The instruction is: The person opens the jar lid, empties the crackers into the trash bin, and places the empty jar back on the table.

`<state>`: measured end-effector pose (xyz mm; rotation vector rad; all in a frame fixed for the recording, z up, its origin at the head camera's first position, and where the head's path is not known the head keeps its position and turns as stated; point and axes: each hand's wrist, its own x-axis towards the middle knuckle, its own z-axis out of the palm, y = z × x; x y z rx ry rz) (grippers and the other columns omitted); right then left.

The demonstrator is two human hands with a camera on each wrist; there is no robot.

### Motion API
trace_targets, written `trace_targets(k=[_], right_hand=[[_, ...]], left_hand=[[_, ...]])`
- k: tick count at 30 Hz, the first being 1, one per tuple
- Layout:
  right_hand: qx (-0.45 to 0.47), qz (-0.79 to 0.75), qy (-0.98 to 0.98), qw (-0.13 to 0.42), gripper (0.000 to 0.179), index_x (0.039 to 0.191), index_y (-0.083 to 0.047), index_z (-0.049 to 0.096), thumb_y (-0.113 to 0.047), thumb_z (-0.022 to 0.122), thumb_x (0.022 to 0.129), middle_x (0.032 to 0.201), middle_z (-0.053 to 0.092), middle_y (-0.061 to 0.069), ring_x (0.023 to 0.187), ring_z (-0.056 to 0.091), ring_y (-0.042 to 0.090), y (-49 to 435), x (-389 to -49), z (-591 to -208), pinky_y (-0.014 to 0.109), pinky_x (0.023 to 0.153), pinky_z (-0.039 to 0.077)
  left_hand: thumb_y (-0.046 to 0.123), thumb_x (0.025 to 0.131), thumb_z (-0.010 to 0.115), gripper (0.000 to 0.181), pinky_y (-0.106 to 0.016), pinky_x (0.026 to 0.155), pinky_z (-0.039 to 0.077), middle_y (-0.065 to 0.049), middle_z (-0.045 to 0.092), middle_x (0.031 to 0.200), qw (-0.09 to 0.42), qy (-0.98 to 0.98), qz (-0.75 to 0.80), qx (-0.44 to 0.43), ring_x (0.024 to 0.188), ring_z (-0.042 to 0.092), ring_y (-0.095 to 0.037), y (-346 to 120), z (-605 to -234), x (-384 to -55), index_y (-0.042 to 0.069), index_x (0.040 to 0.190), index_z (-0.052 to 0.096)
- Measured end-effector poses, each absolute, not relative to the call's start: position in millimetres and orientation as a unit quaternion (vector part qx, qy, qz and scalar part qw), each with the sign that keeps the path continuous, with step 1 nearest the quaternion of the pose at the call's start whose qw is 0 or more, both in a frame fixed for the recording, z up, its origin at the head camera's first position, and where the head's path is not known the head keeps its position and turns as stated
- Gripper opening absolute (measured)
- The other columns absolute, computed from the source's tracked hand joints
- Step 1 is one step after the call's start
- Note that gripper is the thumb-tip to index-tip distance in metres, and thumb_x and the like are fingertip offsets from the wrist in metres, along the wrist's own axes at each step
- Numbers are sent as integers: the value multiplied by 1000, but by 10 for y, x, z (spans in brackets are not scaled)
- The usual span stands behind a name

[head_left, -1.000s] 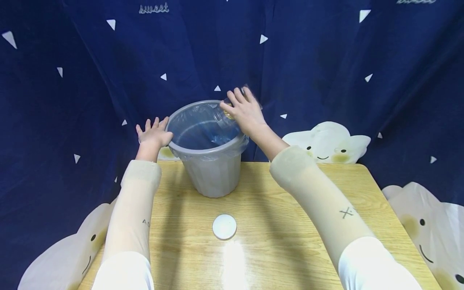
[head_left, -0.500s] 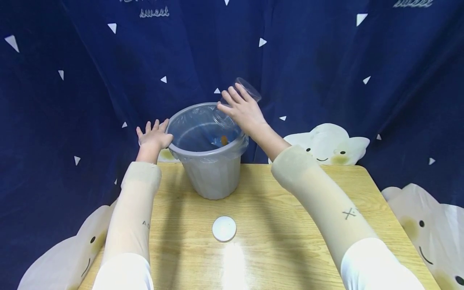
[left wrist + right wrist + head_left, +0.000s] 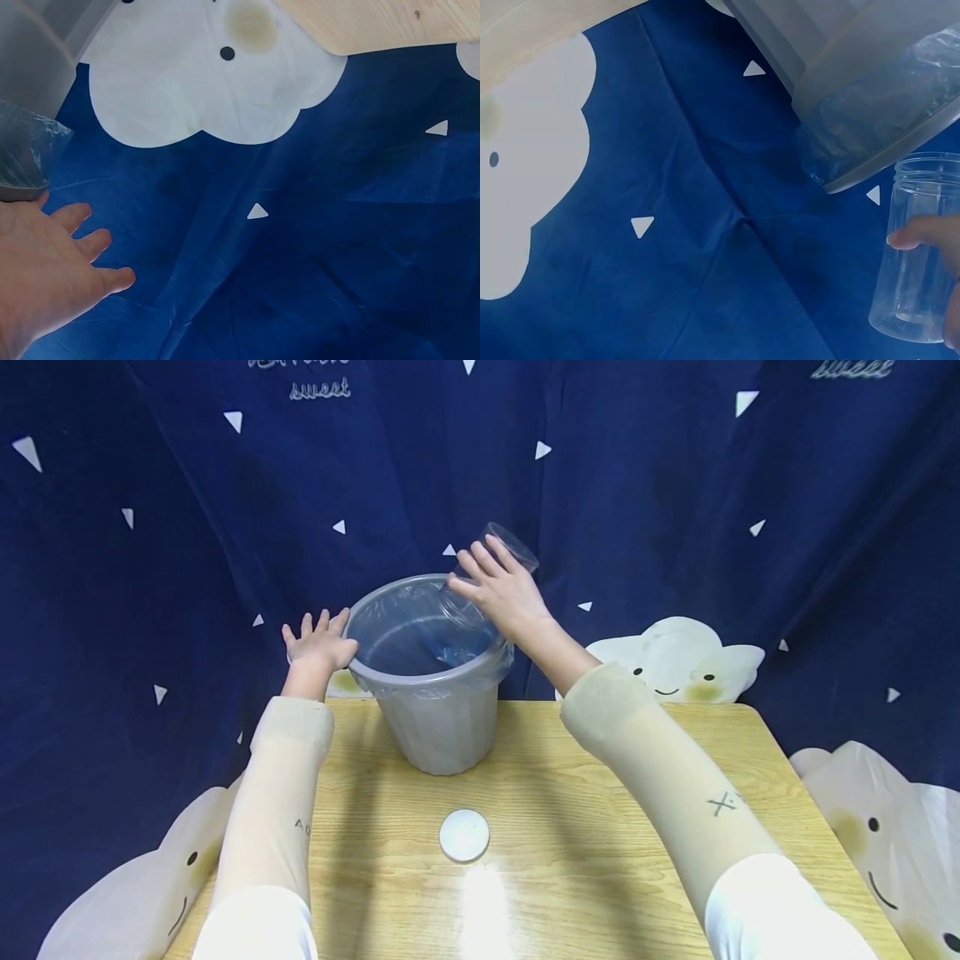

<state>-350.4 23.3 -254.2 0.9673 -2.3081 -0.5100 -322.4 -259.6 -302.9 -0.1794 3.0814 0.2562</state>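
Observation:
My right hand (image 3: 506, 597) grips a clear plastic jar (image 3: 907, 292), its threaded mouth tipped down over the right rim of a grey trash can (image 3: 438, 722). No contents show inside the jar in the right wrist view. Fingers spread, my left hand (image 3: 318, 647) rests against the can's left rim. A clear plastic bag (image 3: 480, 672) lines the can and folds over its rim. Something crumpled and shiny (image 3: 457, 654) lies inside. On the wooden table, in front of the can, is a round white lid (image 3: 464, 835).
The can stands near the far edge of the wooden table (image 3: 637, 827). Behind and around the table hangs a dark blue curtain (image 3: 645, 510) with white triangles and smiling clouds (image 3: 675, 656).
A small orange-brown thing seen in the can half a second ago no longer shows. The yellowish contents visible at the jar a second ago are gone from it. Both hands have barely moved.

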Motion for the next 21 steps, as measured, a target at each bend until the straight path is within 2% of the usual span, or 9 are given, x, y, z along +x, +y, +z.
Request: trace_targets(k=[6,14,21], right_hand=[[364,-177,-865,296,55,131,-25,41,5,46,86,143,33,8,133,24,28,266,-3508,-2542,38,113,-1],[348,-164,-879,281,72,136,-27,37,-1,64,75,144,30,9,134,21,29,323,-3512,-2525,40,112,-3],[322,-134,-893,282,77,140,-29,34,2,62,75,146,27,9,134,19,29,392,-3492,-2543,39,111,-8]], left_hand=[[28,88,34,66,-63,103,-9,-22,6,150,26,994,84,-59,136,-5,-44,-2595,-3021,-3214,12,148,10],[28,88,34,66,-63,103,-9,-23,5,150,23,994,84,-59,135,-5,-44,-2609,-3030,-3230,12,148,10],[29,89,34,66,-63,103,-8,-23,5,150,24,995,83,-57,135,-5,-44,-2609,-3043,-3247,13,148,9]])
